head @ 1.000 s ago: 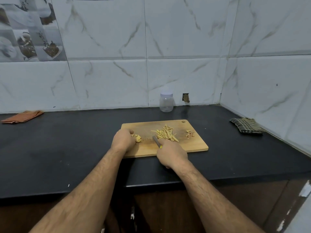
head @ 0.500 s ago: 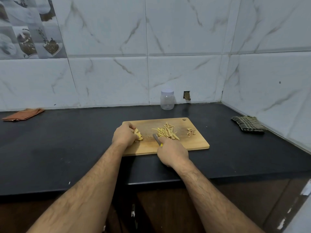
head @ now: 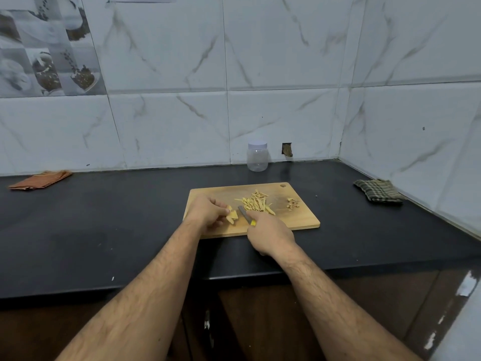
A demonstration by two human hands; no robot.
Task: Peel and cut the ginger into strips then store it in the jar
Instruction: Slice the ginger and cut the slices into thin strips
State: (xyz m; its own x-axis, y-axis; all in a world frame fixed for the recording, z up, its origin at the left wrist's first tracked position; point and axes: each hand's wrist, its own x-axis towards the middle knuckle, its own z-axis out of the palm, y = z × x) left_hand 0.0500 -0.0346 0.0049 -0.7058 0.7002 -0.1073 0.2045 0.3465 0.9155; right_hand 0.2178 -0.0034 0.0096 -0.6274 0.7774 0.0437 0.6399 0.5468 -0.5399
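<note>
Lying on the rectangular wooden cutting board [head: 299, 220], pale ginger strips [head: 256, 203] form a loose heap beyond the right hand [head: 270, 234], which grips a yellow-handled knife [head: 246, 216], its handle mostly hidden. The left hand [head: 205, 212] pinches a knobbly yellow ginger chunk [head: 232, 217]; the lidded clear plastic jar [head: 257, 156] stands far behind.

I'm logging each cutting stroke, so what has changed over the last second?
The left hand shifted its grip, so more of the ginger piece shows at its fingertips. The right hand kept holding the knife. The strips, peel scraps, cutting board and jar stayed put.
</note>
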